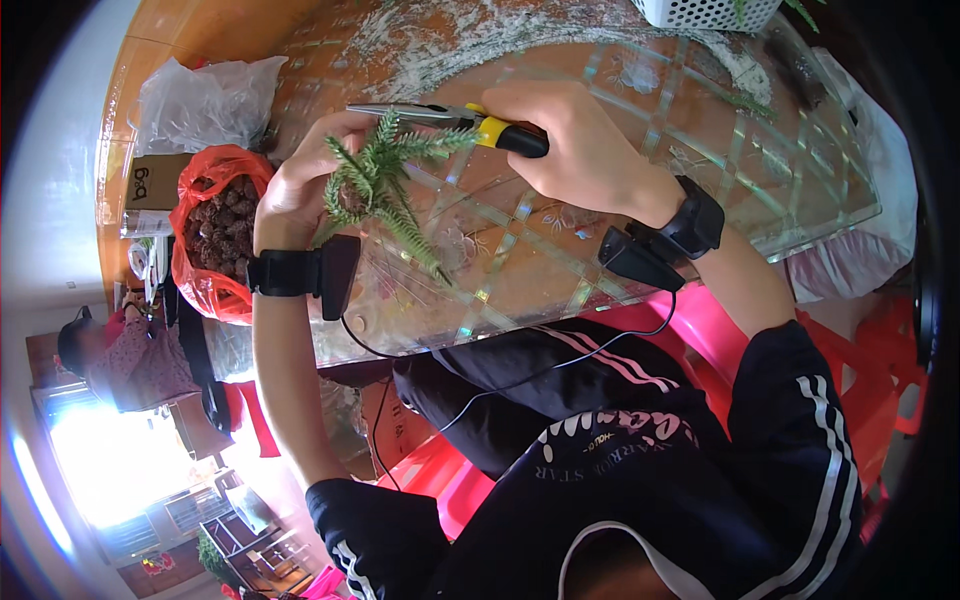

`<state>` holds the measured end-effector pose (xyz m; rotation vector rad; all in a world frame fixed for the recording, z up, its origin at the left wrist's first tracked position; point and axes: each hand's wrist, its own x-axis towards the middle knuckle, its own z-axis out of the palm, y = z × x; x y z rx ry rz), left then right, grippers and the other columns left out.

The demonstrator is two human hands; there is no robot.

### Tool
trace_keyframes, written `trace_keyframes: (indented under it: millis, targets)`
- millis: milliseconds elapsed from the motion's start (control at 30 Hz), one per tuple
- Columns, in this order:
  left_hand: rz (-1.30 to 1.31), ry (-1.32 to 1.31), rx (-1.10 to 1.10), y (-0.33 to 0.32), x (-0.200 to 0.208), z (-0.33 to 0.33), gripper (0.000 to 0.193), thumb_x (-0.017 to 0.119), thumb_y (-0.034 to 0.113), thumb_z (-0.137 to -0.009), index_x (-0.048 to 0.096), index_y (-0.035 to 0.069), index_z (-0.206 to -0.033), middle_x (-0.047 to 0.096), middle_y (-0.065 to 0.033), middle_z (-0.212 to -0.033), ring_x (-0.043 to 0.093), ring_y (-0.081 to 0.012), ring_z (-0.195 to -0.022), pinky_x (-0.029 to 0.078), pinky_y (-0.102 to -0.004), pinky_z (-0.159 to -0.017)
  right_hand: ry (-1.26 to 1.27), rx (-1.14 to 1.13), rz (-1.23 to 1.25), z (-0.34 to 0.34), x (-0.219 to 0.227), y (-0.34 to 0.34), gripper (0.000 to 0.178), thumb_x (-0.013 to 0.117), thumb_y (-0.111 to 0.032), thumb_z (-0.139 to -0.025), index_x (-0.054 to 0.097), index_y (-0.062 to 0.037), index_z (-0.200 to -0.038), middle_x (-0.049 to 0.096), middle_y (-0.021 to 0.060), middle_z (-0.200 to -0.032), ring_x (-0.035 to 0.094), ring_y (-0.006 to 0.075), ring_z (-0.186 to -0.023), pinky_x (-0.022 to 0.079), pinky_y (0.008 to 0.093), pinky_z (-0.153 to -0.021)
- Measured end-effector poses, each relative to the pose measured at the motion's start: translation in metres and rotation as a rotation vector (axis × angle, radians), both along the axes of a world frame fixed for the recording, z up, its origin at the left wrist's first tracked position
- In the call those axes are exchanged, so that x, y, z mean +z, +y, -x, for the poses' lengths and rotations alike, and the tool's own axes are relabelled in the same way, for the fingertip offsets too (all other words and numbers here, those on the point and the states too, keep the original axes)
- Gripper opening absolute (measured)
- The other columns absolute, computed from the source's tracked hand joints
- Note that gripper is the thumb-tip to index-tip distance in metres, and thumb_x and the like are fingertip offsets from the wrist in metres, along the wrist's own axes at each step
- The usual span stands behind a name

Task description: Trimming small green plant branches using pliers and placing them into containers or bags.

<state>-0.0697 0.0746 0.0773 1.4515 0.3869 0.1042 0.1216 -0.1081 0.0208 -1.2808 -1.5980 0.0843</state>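
My left hand is closed around the base of a green artificial pine sprig, whose needled branches spread to the right and toward me. Something brown, perhaps a pine cone, shows among its branches; the fingertips are partly hidden behind the sprig. In my right hand is a pair of pliers with yellow and black handles. Their metal jaws point left, over the top of the sprig and close to my left fingers. Whether the jaws grip anything cannot be made out.
A red plastic bag of brown pine cones stands left of my left wrist. Behind it are a clear plastic bag and a cardboard box. White flakes lie across the table's far side, near a white perforated basket. Another person is at far left.
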Motion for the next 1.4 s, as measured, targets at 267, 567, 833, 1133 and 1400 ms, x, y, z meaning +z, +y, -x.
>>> trace_keyframes:
  millis: [267,567,833,1133,1400]
  targets:
    - [-0.972,0.021,0.241,-0.053,0.031,-0.026,0.022,0.063,0.021,-0.078,0.057,0.0,-0.084,0.06,-0.0051,-0.078,0.056,-0.0133,-0.074,0.044,-0.0306,-0.071,0.054,-0.118,0.008,0.0,0.001,-0.001,0.022,0.057,0.002,-0.066,0.054,0.0005,-0.088,0.052,0.0158,-0.072,0.05,0.0312,-0.065,0.039,0.0335,-0.057]
    - [-1.299,0.06,0.392,-0.07,0.044,-0.03,0.022,0.054,0.019,-0.085,0.059,-0.001,-0.092,0.062,-0.0048,-0.083,0.057,-0.0115,-0.081,0.041,-0.027,-0.076,0.265,-0.117,0.169,0.0,-0.006,0.003,0.019,0.053,0.001,-0.069,0.054,-0.0011,-0.087,0.046,0.0129,-0.063,0.042,0.0274,-0.057,0.034,0.028,-0.051]
    - [-0.51,-0.008,-0.053,-0.027,0.044,-0.03,0.042,0.056,0.018,-0.084,0.047,-0.003,-0.119,0.062,-0.0059,-0.097,0.056,-0.0125,-0.092,0.04,-0.0245,-0.085,-0.015,-0.135,-0.159,-0.005,-0.01,0.007,0.023,0.057,0.004,-0.066,0.054,0.0015,-0.089,0.052,0.014,-0.071,0.048,0.0322,-0.062,0.039,0.0327,-0.056]
    - [-0.782,0.225,0.206,-0.039,0.034,-0.037,0.025,0.063,0.011,-0.078,0.058,0.0,-0.099,0.062,-0.0033,-0.092,0.056,-0.0116,-0.087,0.041,-0.0266,-0.08,0.037,-0.176,-0.191,-0.004,-0.015,0.009,0.021,0.057,0.004,-0.067,0.053,0.0037,-0.088,0.051,0.0156,-0.071,0.05,0.0326,-0.062,0.04,0.0342,-0.057]
    - [-2.135,-0.138,0.397,-0.062,0.006,-0.055,0.024,0.062,0.02,-0.077,0.06,0.002,-0.093,0.063,-0.0049,-0.089,0.058,-0.0174,-0.078,0.041,-0.0332,-0.077,0.267,-0.138,0.197,-0.007,-0.008,0.004,0.018,0.055,0.003,-0.069,0.054,0.0026,-0.087,0.049,0.0176,-0.065,0.047,0.0305,-0.06,0.039,0.0327,-0.054]
